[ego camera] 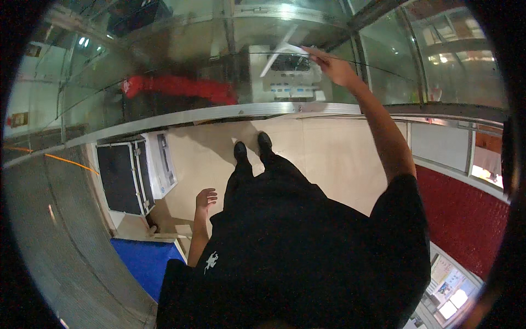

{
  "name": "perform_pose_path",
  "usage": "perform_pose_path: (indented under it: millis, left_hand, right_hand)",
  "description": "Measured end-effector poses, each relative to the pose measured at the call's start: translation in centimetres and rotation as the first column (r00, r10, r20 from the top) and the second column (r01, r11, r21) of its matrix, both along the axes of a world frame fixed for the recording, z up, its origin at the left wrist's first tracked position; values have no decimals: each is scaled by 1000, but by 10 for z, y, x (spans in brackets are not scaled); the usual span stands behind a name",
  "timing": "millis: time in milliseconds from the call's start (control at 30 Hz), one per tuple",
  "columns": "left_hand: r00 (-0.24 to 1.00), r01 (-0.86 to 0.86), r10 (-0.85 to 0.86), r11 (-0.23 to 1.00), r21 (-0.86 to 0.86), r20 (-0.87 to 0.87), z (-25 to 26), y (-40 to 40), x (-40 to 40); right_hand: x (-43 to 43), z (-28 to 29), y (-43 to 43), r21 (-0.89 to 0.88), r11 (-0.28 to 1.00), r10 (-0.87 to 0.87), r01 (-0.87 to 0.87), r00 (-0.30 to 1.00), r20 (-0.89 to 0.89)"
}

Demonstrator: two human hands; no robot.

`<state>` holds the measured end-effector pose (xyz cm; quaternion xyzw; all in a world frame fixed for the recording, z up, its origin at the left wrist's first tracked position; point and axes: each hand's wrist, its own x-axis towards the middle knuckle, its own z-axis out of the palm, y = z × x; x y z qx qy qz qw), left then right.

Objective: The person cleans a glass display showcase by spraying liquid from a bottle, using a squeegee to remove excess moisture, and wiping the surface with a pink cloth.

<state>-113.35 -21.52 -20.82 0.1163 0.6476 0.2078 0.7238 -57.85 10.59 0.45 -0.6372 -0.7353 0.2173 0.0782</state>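
My right hand [335, 69] is stretched out and shut on the handle of a white squeegee [293, 48]. Its slanting blade lies against a large glass pane [197, 45], as far as I can tell. Hanging by my left hip, my left hand [206, 199] holds nothing, its fingers slightly curled and apart. Through the glass, behind the squeegee, shows a whitish device [259, 88] with a dark panel and blue marks. A blurred red object [176, 87] appears to its left. An aluminium rail [254, 109] runs along the pane's lower edge.
On the left stands a black case with metal edging [117, 179], beside a white printed box [163, 164]. Nearer me is a blue panel [144, 261]. A dark red surface [460, 218] lies to my right. My shoes [265, 141] rest on beige floor tiles [337, 160].
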Motion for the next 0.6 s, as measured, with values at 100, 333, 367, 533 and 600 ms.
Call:
perform_pose_path:
  millis: [100,333,367,533,600]
  left_hand:
    - [997,26,-24,999,25,-80,28,11,5]
    - [1000,16,-15,996,90,-12,27,-7,-4]
    - [998,56,-57,997,46,10,11,-14,-10]
    - [989,25,8,977,-213,151,-129,-75,-38]
    - [970,83,-45,985,-151,240,-137,-73,-40]
  right_hand:
    - [-58,16,44,-74,997,27,-16,987,159]
    - [47,-32,34,184,978,-122,98,985,125]
    - [67,-39,19,178,971,-192,158,962,193]
    - [67,-35,-44,79,888,-459,453,861,219]
    - [27,-25,-66,73,853,-522,517,843,132]
